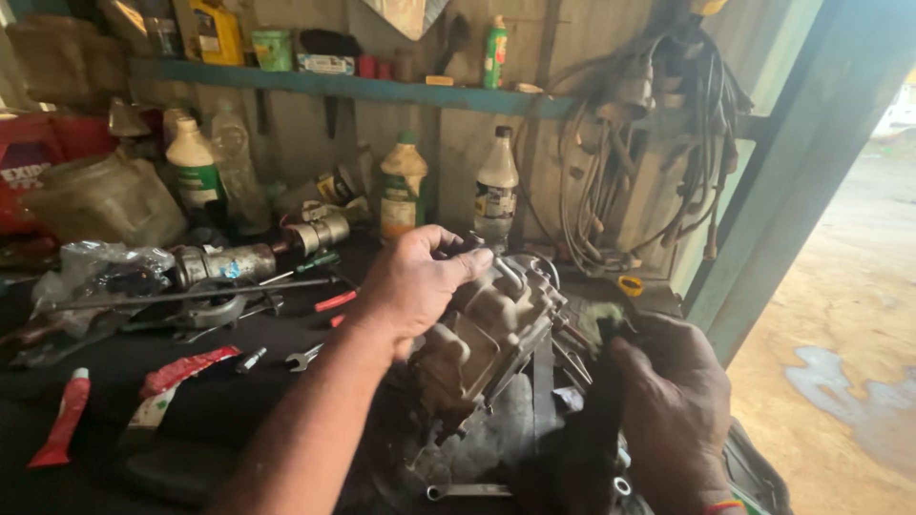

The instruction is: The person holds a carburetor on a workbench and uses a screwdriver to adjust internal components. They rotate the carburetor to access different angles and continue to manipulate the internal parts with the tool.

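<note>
At the desk's (pixel 114 381) centre, the left hand (pixel 410 281) grips an engine part (pixel 487 334) from above; at four o'clock, the right hand (pixel 673 410) pinches a dark rag (pixel 596 420) (greasy) against it.

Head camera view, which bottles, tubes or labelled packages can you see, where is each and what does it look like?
White bottle by the back wall: dark cap, pale label.
Tan bottle left of it: green cap, green-yellow label.
White-green bottle further left.
Green bottle on the shelf.
Yellow can on the shelf's left.
Red tube on the bench, front left.
</note>
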